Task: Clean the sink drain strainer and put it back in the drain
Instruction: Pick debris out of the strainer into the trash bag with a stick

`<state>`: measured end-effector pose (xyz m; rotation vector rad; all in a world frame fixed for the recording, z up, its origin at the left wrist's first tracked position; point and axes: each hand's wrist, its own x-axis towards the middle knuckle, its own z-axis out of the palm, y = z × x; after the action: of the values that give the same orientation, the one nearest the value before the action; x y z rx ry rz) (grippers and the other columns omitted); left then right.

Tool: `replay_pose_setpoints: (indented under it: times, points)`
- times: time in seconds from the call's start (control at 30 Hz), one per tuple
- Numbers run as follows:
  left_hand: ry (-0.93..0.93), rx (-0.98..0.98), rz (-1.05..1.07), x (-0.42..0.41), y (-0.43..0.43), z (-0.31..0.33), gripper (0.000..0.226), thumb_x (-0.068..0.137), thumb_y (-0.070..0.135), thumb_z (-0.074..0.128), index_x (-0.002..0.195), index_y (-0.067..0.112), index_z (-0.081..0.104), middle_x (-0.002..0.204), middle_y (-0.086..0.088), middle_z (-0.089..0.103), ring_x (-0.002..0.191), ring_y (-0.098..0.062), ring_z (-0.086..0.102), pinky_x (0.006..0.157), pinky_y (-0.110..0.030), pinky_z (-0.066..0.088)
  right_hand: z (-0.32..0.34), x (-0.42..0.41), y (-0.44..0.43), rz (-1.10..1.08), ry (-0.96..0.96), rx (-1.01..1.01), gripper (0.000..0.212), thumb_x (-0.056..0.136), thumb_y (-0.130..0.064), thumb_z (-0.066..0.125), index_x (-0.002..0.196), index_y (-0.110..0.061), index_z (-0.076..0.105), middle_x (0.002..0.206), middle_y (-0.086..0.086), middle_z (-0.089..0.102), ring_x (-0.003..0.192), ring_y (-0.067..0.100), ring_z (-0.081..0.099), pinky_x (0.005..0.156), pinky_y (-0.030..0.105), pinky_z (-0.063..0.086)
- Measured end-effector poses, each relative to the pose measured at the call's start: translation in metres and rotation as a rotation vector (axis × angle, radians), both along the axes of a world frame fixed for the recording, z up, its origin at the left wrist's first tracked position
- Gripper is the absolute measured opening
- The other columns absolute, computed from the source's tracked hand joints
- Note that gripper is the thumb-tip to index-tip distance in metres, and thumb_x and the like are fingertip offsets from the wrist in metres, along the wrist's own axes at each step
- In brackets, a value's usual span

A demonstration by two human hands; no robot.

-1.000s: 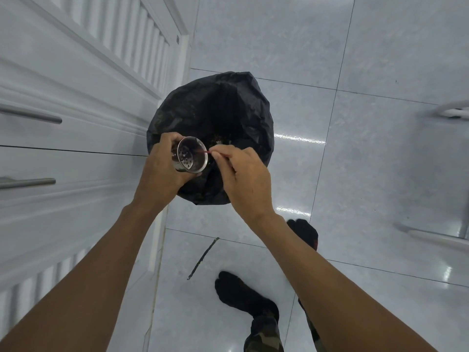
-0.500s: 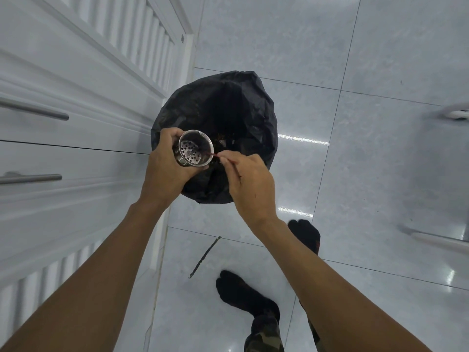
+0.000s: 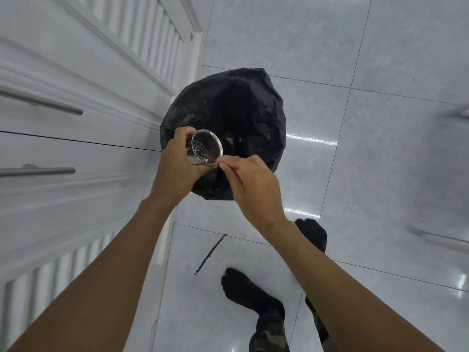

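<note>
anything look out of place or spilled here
A thin dark stick lies loose on the pale tiled floor, between the black-bagged bin and a black-socked foot; it looks like dropped litter. Nothing else stands out.

Hands: two, left hand (image 3: 177, 166) and right hand (image 3: 253, 184). Metal strainer (image 3: 204, 148): one; the holes in its base are too small to count. Thin reddish pick (image 3: 215, 160): one. Black bin bag (image 3: 253, 110): one. Cabinet bar handles: two, upper handle (image 3: 40, 101), lower handle (image 3: 38, 171). Louvred panels: two, far panel (image 3: 152, 39), near panel (image 3: 50, 275). Dark-socked feet: two, left foot (image 3: 248, 293), right foot (image 3: 312, 233). Dark stick (image 3: 210, 254) on floor: one. Blurred pale bars, right edge: two, upper bar (image 3: 454, 113), lower bar (image 3: 436, 237).
</note>
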<state>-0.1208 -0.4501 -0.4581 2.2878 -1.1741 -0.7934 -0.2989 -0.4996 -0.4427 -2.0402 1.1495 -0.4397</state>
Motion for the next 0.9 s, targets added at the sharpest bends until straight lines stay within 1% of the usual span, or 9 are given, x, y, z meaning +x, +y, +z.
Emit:
replay_pose_setpoints:
  times: [0.13, 0.2, 0.33, 0.5, 0.57, 0.63, 0.73, 0.83, 0.9]
  points:
    - [-0.010, 0.029, -0.035, 0.002, 0.001, -0.003, 0.078, 0.072, 0.047, 0.087, 0.133, 0.025, 0.044, 0.126, 0.001, 0.060, 0.112, -0.013, 0.055, 0.084, -0.008, 0.041, -0.007, -0.008, -0.007, -0.025, 0.054, -0.037, 0.025, 0.089, -0.014, 0.075, 0.114, -0.016, 0.075, 0.098, 0.007, 0.075, 0.084, 0.025, 0.068, 0.074, 0.035, 0.062]
    - [-0.024, 0.044, -0.043, 0.004, 0.000, -0.005, 0.079, 0.072, 0.047, 0.087, 0.135, 0.024, 0.044, 0.127, 0.000, 0.060, 0.112, -0.012, 0.054, 0.083, -0.006, 0.039, -0.009, -0.010, -0.008, -0.030, 0.021, -0.037, 0.025, 0.091, -0.016, 0.072, 0.116, -0.017, 0.074, 0.102, 0.005, 0.075, 0.087, 0.023, 0.067, 0.076, 0.033, 0.060]
    - [-0.047, 0.070, -0.057, 0.002, -0.001, -0.007, 0.080, 0.073, 0.044, 0.087, 0.137, 0.023, 0.045, 0.131, -0.001, 0.060, 0.112, -0.008, 0.048, 0.082, -0.003, 0.033, -0.011, -0.007, 0.001, 0.054, 0.003, -0.067, 0.022, 0.090, -0.019, 0.074, 0.112, -0.019, 0.075, 0.098, 0.001, 0.076, 0.083, 0.018, 0.067, 0.068, 0.029, 0.061]
    - [-0.073, 0.094, -0.084, 0.007, -0.004, -0.006, 0.076, 0.075, 0.044, 0.085, 0.137, 0.022, 0.048, 0.130, -0.001, 0.061, 0.110, -0.006, 0.048, 0.077, 0.002, 0.032, -0.018, -0.007, -0.008, -0.045, -0.026, -0.118, 0.021, 0.091, -0.022, 0.068, 0.111, -0.018, 0.074, 0.097, 0.000, 0.076, 0.083, 0.019, 0.065, 0.070, 0.024, 0.056]
    - [-0.078, 0.105, -0.100, 0.010, -0.004, -0.005, 0.077, 0.075, 0.043, 0.085, 0.138, 0.022, 0.048, 0.131, -0.002, 0.061, 0.111, -0.007, 0.049, 0.081, 0.000, 0.032, -0.021, -0.006, -0.005, 0.015, -0.032, -0.108, 0.023, 0.090, -0.022, 0.071, 0.112, -0.018, 0.074, 0.098, 0.000, 0.076, 0.083, 0.018, 0.065, 0.070, 0.026, 0.058]
    - [-0.080, 0.119, -0.116, 0.011, -0.005, -0.004, 0.078, 0.075, 0.043, 0.086, 0.139, 0.022, 0.047, 0.132, -0.002, 0.060, 0.115, -0.014, 0.054, 0.088, -0.010, 0.039, -0.023, -0.007, -0.001, 0.060, -0.012, -0.118, 0.024, 0.087, -0.019, 0.075, 0.112, -0.018, 0.075, 0.096, 0.000, 0.076, 0.082, 0.018, 0.066, 0.067, 0.028, 0.060]
    - [-0.062, 0.148, -0.129, 0.010, -0.007, -0.003, 0.079, 0.073, 0.042, 0.087, 0.139, 0.024, 0.047, 0.129, -0.002, 0.061, 0.116, -0.019, 0.057, 0.092, -0.023, 0.047, -0.026, -0.011, -0.005, -0.010, 0.003, -0.101, 0.021, 0.095, -0.025, 0.064, 0.114, -0.021, 0.073, 0.100, -0.007, 0.075, 0.087, 0.015, 0.062, 0.067, 0.025, 0.059]
    - [-0.032, 0.187, -0.099, 0.011, -0.009, -0.005, 0.081, 0.072, 0.041, 0.088, 0.137, 0.024, 0.044, 0.124, 0.001, 0.059, 0.107, -0.014, 0.055, 0.081, -0.012, 0.041, -0.026, -0.012, -0.006, -0.026, -0.055, -0.083, 0.028, 0.100, -0.034, 0.050, 0.116, -0.023, 0.071, 0.105, -0.008, 0.074, 0.092, 0.013, 0.061, 0.073, 0.021, 0.055]
    - [-0.008, 0.198, -0.097, 0.012, -0.009, -0.005, 0.082, 0.069, 0.042, 0.090, 0.133, 0.024, 0.043, 0.121, 0.003, 0.059, 0.104, -0.012, 0.055, 0.075, -0.009, 0.039, -0.026, -0.012, -0.004, 0.055, -0.064, -0.051, 0.027, 0.100, -0.032, 0.052, 0.115, -0.022, 0.071, 0.104, -0.006, 0.074, 0.092, 0.014, 0.062, 0.071, 0.025, 0.058]
